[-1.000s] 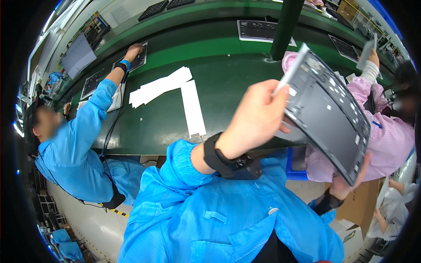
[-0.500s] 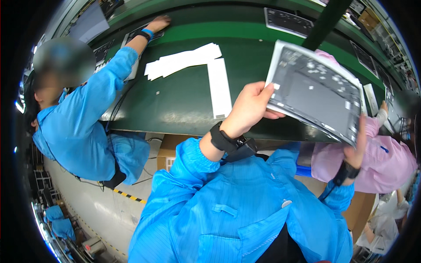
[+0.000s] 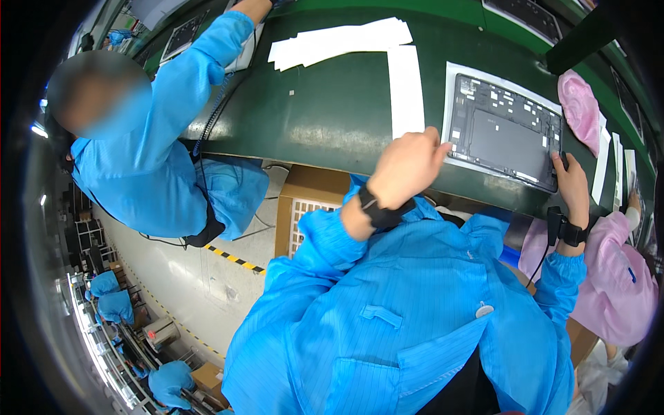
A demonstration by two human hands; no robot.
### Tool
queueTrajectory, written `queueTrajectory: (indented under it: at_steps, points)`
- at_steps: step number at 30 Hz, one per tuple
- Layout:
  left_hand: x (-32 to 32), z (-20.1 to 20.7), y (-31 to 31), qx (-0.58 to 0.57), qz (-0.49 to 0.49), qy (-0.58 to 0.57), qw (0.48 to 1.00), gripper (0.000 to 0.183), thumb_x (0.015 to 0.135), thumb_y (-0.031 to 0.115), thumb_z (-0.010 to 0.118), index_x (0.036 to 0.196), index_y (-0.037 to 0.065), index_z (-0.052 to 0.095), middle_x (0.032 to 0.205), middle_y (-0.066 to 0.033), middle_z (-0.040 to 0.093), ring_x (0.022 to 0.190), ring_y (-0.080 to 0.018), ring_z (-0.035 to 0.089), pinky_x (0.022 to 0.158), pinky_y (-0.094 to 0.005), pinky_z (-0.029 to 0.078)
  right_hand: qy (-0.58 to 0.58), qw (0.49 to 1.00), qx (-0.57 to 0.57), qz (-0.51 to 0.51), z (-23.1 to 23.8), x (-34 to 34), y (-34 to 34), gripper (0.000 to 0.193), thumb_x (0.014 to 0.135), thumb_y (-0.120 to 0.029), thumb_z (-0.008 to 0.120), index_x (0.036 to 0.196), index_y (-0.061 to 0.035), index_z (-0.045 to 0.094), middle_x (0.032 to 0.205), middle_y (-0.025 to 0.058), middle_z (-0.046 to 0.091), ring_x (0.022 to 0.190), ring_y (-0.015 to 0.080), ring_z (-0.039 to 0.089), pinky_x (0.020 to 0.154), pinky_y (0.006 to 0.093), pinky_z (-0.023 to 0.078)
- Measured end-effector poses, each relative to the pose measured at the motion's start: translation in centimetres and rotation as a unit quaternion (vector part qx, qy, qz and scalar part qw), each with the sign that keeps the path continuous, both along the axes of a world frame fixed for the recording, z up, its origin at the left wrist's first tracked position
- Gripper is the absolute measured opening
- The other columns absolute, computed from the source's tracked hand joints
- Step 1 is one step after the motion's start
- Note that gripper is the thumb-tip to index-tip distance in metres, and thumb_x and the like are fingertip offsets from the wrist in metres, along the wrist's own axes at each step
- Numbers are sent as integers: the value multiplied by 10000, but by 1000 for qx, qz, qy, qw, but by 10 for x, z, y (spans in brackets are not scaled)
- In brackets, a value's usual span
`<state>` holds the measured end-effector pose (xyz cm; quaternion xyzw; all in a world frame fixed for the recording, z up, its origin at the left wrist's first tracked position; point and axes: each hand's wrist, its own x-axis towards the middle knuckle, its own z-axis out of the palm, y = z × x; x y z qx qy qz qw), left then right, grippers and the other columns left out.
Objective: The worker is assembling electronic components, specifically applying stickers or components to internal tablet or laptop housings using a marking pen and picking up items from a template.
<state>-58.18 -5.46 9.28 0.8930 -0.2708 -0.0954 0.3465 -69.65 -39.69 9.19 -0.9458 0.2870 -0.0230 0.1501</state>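
Two hands, left hand [image 3: 408,168] and right hand [image 3: 573,181], grip one grey panel [image 3: 503,131].

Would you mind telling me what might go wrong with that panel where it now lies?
The dark panel lies near the green table's front edge, so it might slide off. The left hand and right hand touch only its edges; a nudge could skew it on its white sheet.

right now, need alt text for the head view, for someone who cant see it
A person in a blue smock rests a flat dark panel on a green workbench, left hand at its left edge, right hand at its lower right corner. White paper strips lie beyond; a blue-clad co-worker works at left.
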Motion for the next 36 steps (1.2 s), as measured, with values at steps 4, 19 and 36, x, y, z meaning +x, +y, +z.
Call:
queueTrajectory:
  at_steps: [4, 19, 36]
  points:
    - [9, -5, 52, -87, 36, -96, 991, 84, 883, 96, 589, 884, 23, 632, 716, -171, 636, 643, -358, 627, 574, -409, 480, -109, 990, -89, -8, -10, -18, 3, 477, 943, -368, 557, 1136, 66, 604, 1005, 234, 642, 919, 328, 634, 815, 364, 473]
    - [30, -42, 51, 33, -133, -153, 979, 543, 843, 333, 659, 1345, 170, 530, 1436, -16, 469, 1362, -264, 376, 1116, -508, 252, -220, 812, 533, 85, -13, 64, 195, 150, 901, -153, 662, 900, -16, 599, 688, 7, 596, 600, 50, 537, 551, 198, 418]
    - [33, -41, 53, 50, -155, -160, 974, 592, 840, 398, 649, 1370, 178, 501, 1441, -10, 462, 1375, -228, 356, 1121, -510, 240, -180, 825, 527, 102, -31, 76, 198, 194, 889, -172, 677, 820, -3, 610, 679, 11, 609, 612, 58, 543, 557, 215, 426]
